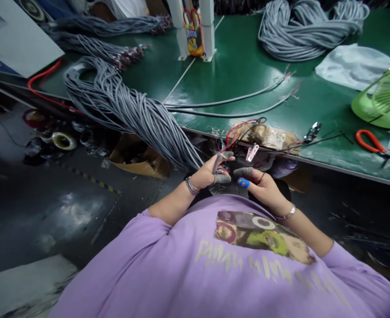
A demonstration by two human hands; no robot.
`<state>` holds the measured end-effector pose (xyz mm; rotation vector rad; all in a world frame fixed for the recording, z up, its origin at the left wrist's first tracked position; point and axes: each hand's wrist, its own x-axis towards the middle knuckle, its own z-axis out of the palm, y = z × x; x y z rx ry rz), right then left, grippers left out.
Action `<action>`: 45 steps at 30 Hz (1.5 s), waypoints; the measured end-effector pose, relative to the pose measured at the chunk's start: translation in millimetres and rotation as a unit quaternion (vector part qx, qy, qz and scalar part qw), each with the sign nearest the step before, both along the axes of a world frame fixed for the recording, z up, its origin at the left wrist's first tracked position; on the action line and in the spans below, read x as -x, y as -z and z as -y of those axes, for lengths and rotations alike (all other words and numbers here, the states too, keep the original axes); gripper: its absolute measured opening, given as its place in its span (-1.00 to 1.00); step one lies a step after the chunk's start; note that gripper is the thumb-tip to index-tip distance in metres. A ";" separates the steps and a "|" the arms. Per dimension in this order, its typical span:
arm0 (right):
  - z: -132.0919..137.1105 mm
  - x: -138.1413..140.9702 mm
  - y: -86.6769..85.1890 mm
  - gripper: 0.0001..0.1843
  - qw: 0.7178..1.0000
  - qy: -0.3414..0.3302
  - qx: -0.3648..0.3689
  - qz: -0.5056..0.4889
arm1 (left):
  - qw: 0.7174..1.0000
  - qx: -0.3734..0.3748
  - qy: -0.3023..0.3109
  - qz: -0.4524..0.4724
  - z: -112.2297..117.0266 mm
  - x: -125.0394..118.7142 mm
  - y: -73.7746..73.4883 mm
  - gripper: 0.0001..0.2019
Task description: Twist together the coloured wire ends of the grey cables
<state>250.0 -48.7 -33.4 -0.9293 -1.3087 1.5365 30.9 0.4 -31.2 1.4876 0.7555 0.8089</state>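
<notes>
My left hand, with grey finger covers, is closed around the stripped end of a grey cable, where small coloured wires show between the fingers. Facing it, a short gap away, is my right hand. Its thumb wears a blue cover and its forefinger a grey one; the two tips are close together, and what lies between them is too small to make out. A thick bundle of grey cables runs from the table down to my left hand. Two cables from it lie apart on the table with bare wire ends.
On the green table lie another cable coil, a plastic bag, red-handled pliers and small cutters. A green fan stands at right. A taped cardboard piece with a pink clip sits at the edge.
</notes>
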 end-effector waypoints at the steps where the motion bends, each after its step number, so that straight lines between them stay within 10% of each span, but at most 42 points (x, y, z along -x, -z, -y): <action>1: 1.1 4.4 -5.8 -0.63 0.999 0.001 -0.031 0.015 | 1.000 -0.004 0.010 -0.001 -0.4 -3.1 -0.4 -0.15; 9: -4.6 14.0 -24.5 -0.83 0.978 0.145 -0.116 0.090 | 0.999 0.025 0.025 -0.021 3.3 -15.6 -1.7 -0.08; 16: -6.6 6.4 -12.7 -0.70 0.983 0.181 -0.039 0.016 | 0.983 0.051 -0.176 -0.019 17.6 0.1 -13.4 -0.43; 24: -21.3 15.5 -23.7 -0.66 0.982 0.166 -0.081 0.027 | 0.980 -0.099 -0.082 -0.149 26.1 8.3 -14.8 -0.62; 33: -23.5 39.7 -24.7 -0.69 0.978 0.132 -0.161 0.014 | 0.962 0.097 -0.198 0.162 14.6 24.9 -31.5 -0.53; 45: -8.7 41.5 -40.4 -0.82 0.899 0.205 -0.345 0.176 | 0.984 0.119 -0.094 0.094 16.2 19.8 -18.7 -0.49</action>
